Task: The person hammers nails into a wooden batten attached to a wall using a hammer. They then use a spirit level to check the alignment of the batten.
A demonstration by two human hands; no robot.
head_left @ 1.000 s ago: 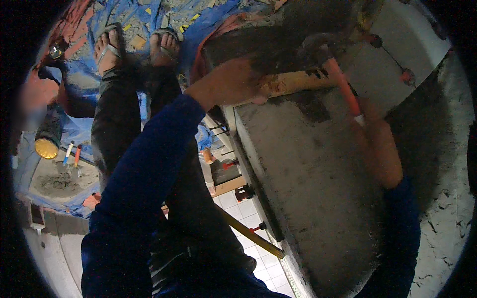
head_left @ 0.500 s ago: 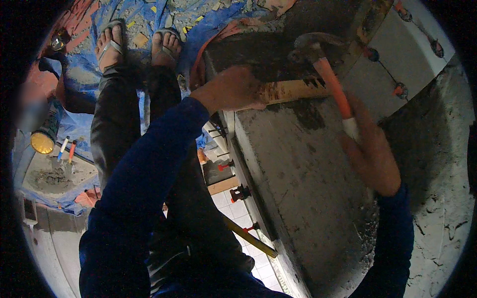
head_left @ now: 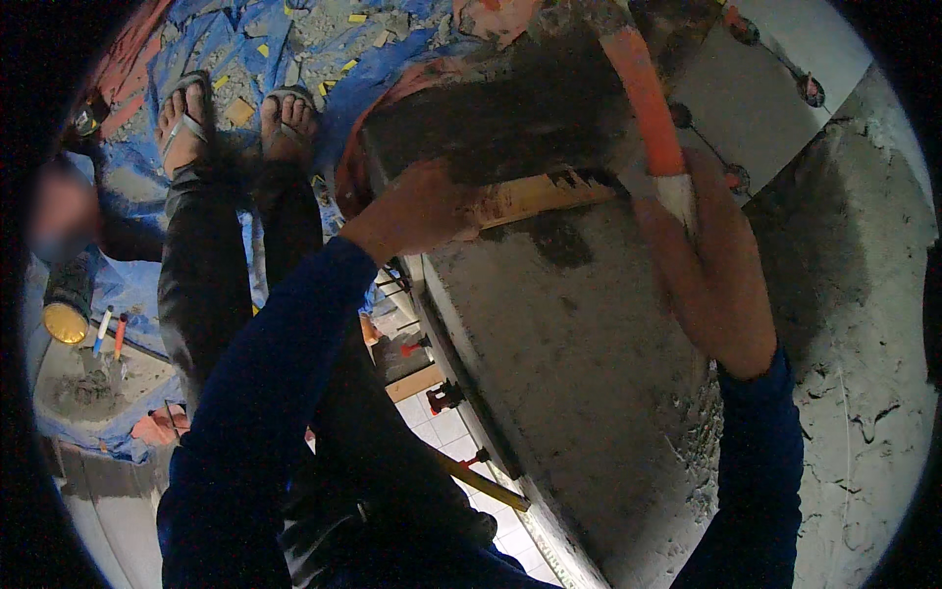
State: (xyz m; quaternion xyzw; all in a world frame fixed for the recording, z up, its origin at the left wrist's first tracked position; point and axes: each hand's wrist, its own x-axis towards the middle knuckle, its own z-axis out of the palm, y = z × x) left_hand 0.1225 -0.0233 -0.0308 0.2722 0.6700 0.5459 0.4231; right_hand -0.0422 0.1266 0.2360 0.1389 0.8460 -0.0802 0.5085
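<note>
- Left hand [head_left: 417, 206] closed around the near end of a wooden handle [head_left: 535, 196], fingers wrapped over it, forearm in a dark blue sleeve rising from the lower left.
- Handle lying roughly level across the view, long axis running left to right; far end disappearing under a dark heap of wet mortar [head_left: 510, 123], probably carried on a trowel blade that cannot be made out.
- Right hand [head_left: 711, 255] gripping the pale lower end of an orange-handled tool [head_left: 643, 93], fist shut round it; orange shaft rising up and slightly left from the fist toward the mortar heap.
- Both tools meeting at the mortar, straight up-view of both hands: left hand just beside its lower left edge and nearer; right hand lower and to the right, reaching it only through the long shaft.
- Below the hands, a large grey slab [head_left: 579, 363] coated in cement, tilting from upper left down to lower right, with a dark damp patch just under the wooden handle.
- Rough, cracked grey mortar bed [head_left: 863, 393] to the right of the slab.
- White wall tile [head_left: 775, 98] with small red spacers at the upper right.
- Another person's sandalled feet [head_left: 235, 113] on a blue tarpaulin [head_left: 285, 39] strewn with rubble at the upper left, well apart from the hands.
- Small red levelling clips [head_left: 446, 393] along the slab's lower edge, above white floor tiles [head_left: 442, 432].
</note>
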